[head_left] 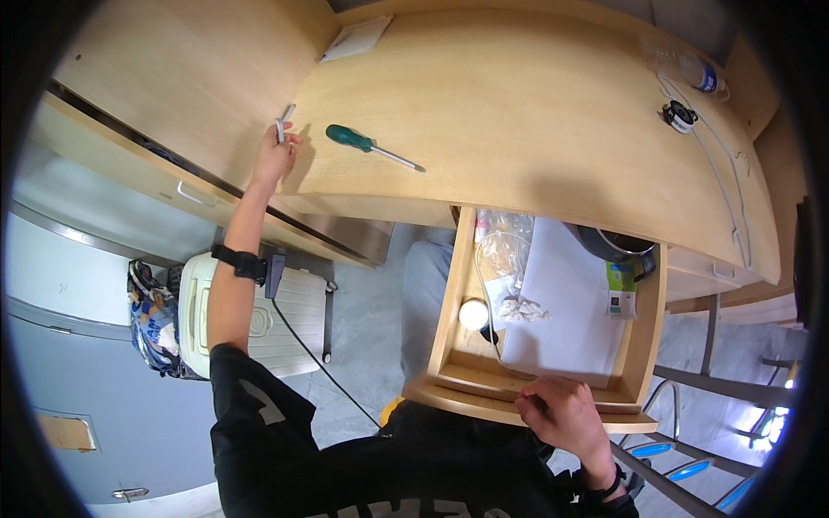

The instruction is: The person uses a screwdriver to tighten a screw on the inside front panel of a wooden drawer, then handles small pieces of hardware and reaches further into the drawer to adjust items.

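Observation:
My left hand [275,155] reaches out to the left edge of the wooden desk [518,112] and pinches a small white L-shaped piece [282,123] between its fingertips. A green-handled screwdriver [367,144] lies on the desk just right of that hand. My right hand [561,414] grips the front edge of the open wooden drawer [635,345] under the desk. Inside the drawer lie white paper sheets [561,302], a crumpled clear plastic bag [505,246], a round white lid [473,313] and a small green and white box [620,289].
A white cable with a round black and white part [680,115] and a clear plastic bottle [686,69] lie at the desk's far right. A white plate [357,39] sits at the back. A cream suitcase [276,319] and a colourful bag [154,319] stand on the floor at left.

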A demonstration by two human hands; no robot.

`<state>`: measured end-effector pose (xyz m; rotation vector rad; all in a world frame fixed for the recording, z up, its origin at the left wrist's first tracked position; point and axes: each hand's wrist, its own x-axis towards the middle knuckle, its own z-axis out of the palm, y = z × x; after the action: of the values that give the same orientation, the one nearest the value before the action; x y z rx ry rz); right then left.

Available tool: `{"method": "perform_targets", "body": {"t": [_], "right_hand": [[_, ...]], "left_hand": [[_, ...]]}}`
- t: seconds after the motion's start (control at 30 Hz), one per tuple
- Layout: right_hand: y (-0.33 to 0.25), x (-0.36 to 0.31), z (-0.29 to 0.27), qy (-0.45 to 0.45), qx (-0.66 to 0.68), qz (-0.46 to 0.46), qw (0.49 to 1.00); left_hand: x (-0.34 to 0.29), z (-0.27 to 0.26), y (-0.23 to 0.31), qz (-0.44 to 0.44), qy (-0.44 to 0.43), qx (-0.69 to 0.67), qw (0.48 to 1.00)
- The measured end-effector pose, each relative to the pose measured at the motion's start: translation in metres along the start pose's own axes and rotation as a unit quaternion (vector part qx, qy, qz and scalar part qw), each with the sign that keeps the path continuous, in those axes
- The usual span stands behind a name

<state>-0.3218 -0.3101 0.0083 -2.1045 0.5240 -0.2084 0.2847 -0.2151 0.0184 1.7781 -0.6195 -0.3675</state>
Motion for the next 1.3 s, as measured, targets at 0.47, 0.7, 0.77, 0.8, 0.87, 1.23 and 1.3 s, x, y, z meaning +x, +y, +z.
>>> {"method": "perform_targets", "body": {"t": [0.47,0.7,0.77,0.8,0.87,1.23,1.3], "right_hand": [[-0.004,-0.013,0.009,0.054,-0.023,0.057,0.997],[-0.008,-0.006,0.005,0.041,-0.027,0.065,0.997],[-0.005,-0.006,0.007,0.053,-0.032,0.052,0.997],[-0.008,-0.005,0.005,0.042,-0.033,0.058,0.997],[-0.008,-0.006,0.005,0.019,-0.044,0.055,0.997],[-0.025,-0.037,-0.005,-0.01,0.098,-0.094,0.991],[-0.039,-0.05,-0.027,-0.227,0.117,-0.035,0.966]], "left_hand": [[0.078,0.019,-0.038,0.229,0.134,0.509,0.819],[0.089,-0.009,-0.036,0.237,0.118,0.564,0.782],[0.093,-0.013,-0.043,0.278,0.109,0.556,0.776],[0.092,-0.015,-0.045,0.307,0.125,0.535,0.778],[0.09,-0.019,-0.043,0.335,0.131,0.511,0.781],[0.088,-0.029,-0.049,0.278,0.155,0.546,0.775],[0.089,-0.04,-0.048,0.283,0.152,0.544,0.776]]}}
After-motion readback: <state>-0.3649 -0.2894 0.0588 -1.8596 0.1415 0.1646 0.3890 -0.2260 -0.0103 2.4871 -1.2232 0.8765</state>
